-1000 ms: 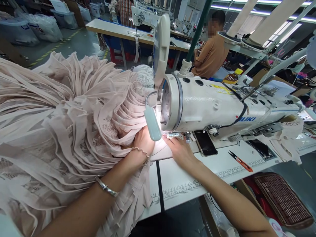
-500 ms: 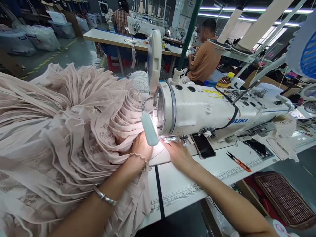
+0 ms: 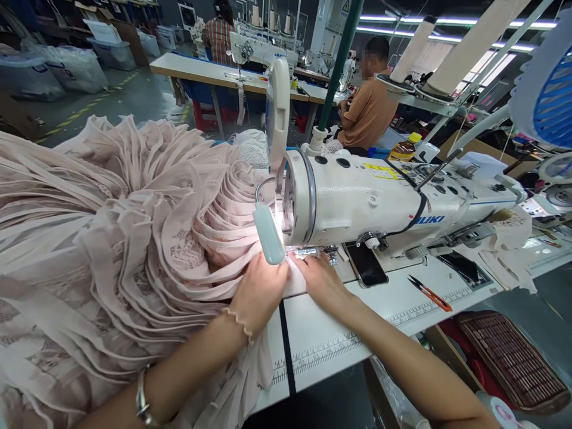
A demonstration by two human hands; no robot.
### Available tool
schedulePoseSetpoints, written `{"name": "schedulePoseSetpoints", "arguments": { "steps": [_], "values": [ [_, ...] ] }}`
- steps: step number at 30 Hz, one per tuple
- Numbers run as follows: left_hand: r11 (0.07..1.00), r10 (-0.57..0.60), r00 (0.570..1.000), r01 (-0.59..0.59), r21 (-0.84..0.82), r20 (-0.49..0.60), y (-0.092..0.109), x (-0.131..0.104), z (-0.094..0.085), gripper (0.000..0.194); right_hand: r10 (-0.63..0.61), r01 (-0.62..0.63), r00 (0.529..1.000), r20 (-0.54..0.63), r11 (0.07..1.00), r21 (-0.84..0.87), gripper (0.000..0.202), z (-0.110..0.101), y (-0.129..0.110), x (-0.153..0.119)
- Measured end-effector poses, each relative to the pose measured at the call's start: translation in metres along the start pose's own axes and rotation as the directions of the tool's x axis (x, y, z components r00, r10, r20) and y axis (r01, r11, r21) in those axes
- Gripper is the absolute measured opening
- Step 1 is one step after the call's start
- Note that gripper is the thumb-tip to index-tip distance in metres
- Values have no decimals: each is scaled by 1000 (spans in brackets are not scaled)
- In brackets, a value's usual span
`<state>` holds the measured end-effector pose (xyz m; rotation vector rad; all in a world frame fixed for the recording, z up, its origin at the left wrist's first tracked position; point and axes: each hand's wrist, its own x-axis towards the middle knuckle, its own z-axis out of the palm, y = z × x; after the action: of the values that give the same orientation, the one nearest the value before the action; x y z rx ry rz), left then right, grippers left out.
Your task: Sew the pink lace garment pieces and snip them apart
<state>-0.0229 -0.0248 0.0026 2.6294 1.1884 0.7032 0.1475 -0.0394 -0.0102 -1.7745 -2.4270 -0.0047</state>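
Observation:
My left hand is closed, its fingertips pinching a pale pink fabric piece in front of the needle area of a white sewing machine. My right hand lies on the right edge of that piece, fingers stretched toward the presser foot and partly hidden by the machine. A grey-green lamp hangs over my left fingertips and lights the spot. To the left, a big heap of pale pink lace-trimmed garments spreads along my left forearm.
A phone and orange-handled thread snips lie right of my right hand. Thread cones and a blue fan stand behind the machine. A wicker basket is below the table. Two people sit at machines farther back.
My left hand has drawn back from under the lamp toward me and closed on the fabric. The fabric between my hands shows less. The right hand has hardly moved.

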Motion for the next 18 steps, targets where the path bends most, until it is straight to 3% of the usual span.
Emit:
{"name": "schedulePoseSetpoints", "arguments": {
  "steps": [2,6,11,18],
  "values": [
    [974,151,987,-159,162,60,9,-13,-2,32,0,0,999,-47,1000,8,38,3,2,-1],
    [850,215,959,-277,448,186,5,-16,-17,34,-89,109,977,-192,989,96,40,10,7,-6],
    [903,223,958,-274,331,182,-19,-1,-30,23,-133,204,948,-289,952,229,31,16,11,-12],
    [876,344,938,-339,344,47,-26,-5,-14,23,-99,165,957,-274,960,227,30,17,10,-11]
  ]
}}
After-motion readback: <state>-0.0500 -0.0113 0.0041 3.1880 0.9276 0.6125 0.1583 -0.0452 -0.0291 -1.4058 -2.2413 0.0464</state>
